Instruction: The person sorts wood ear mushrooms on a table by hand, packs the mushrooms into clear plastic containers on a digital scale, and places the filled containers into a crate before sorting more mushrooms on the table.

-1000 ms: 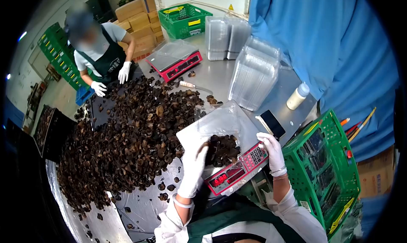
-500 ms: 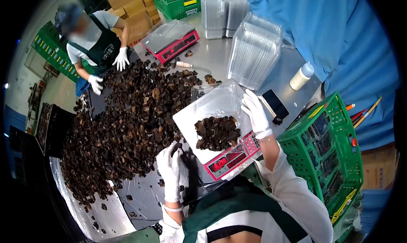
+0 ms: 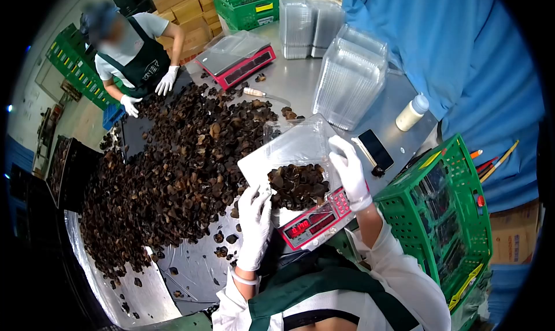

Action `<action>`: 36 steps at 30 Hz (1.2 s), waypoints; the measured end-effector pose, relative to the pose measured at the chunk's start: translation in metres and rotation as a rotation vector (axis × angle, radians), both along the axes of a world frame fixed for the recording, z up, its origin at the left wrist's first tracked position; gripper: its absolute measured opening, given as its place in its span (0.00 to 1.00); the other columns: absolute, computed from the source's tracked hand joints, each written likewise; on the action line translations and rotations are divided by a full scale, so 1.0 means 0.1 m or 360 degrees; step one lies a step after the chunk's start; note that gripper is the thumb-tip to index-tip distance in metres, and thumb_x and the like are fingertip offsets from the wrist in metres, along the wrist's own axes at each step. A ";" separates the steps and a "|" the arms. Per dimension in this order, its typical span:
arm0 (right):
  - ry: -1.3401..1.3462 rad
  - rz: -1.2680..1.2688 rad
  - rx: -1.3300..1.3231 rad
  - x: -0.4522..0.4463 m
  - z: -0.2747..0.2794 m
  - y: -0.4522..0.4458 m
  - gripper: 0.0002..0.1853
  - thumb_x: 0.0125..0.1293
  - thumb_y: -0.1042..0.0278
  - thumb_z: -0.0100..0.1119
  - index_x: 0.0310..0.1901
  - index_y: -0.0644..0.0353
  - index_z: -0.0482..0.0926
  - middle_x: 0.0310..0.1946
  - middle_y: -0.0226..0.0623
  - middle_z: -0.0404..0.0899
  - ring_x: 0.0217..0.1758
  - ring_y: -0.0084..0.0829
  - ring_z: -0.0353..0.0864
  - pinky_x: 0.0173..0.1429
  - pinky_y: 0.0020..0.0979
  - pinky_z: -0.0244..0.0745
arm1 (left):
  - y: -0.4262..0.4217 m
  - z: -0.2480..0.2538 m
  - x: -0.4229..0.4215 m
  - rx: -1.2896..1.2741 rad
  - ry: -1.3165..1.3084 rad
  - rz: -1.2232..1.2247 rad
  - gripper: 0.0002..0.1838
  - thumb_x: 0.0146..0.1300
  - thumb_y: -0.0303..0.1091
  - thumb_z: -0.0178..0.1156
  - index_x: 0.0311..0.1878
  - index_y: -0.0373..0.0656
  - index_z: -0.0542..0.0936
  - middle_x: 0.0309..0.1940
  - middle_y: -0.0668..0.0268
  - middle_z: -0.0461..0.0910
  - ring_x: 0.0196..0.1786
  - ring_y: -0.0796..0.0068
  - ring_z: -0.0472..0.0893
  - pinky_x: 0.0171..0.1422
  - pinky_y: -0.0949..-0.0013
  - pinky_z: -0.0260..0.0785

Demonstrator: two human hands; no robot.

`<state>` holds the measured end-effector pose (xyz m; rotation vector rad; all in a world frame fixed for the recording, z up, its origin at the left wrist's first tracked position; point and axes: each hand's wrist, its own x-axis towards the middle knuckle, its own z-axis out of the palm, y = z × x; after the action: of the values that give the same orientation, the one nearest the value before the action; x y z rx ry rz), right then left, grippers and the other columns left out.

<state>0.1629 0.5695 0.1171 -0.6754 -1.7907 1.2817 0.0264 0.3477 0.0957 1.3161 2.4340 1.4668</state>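
Note:
A clear plastic box (image 3: 318,139) with its lid folded open lies on a white-topped, red-fronted scale (image 3: 315,222). Dark wood ear mushrooms (image 3: 298,186) fill its near half. My gloved left hand (image 3: 254,218) is at the box's left side, its fingers closed together at the rim beside the mushrooms. On the opposite side, my gloved right hand (image 3: 350,172) holds the box's right edge with bent fingers. The large wood ear pile (image 3: 173,163) spreads over the table left of the scale.
Stacked clear boxes (image 3: 350,77) stand behind the scale, near a phone (image 3: 374,149) and a bottle (image 3: 412,112). A green crate (image 3: 404,215) is at my right. Across the table are a knife (image 3: 257,93), a second scale (image 3: 240,65) and a co-worker (image 3: 139,59) in white gloves.
My left hand has moved up and right from the table beside the scale to the box's left rim. My right hand's fingers have bent more at the right edge.

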 end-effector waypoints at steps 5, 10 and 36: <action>-0.0673 0.0470 0.1041 -0.07 0.39 -0.66 0.14 0.50 0.62 0.70 0.39 0.54 0.84 0.60 0.42 0.72 0.70 0.55 0.58 0.71 0.48 0.56 | 0.15 0.11 0.04 -0.0068 0.0117 -0.0106 0.08 0.49 0.23 0.63 0.35 0.40 0.79 0.63 0.52 0.70 0.68 0.46 0.64 0.71 0.50 0.56; -0.0862 0.0530 0.1301 -0.12 0.15 -0.73 0.12 0.55 0.59 0.64 0.39 0.54 0.83 0.66 0.43 0.63 0.72 0.58 0.51 0.70 0.60 0.49 | 0.15 0.12 0.11 -0.0121 0.0168 -0.0082 0.09 0.47 0.24 0.64 0.33 0.40 0.77 0.65 0.48 0.67 0.70 0.39 0.61 0.72 0.48 0.55; 0.0114 0.0258 -0.0561 -0.15 0.17 0.17 0.21 0.73 0.62 0.50 0.63 0.60 0.68 0.57 0.39 0.72 0.59 0.28 0.72 0.61 0.29 0.69 | -0.18 -0.04 0.06 0.0259 -0.1738 -0.0097 0.20 0.71 0.37 0.54 0.63 0.39 0.71 0.31 0.69 0.78 0.29 0.80 0.77 0.38 0.77 0.70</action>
<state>0.1482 0.5869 0.1342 -0.6742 -1.6017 1.7343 0.0326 0.3302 0.0918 0.3498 1.5529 1.7207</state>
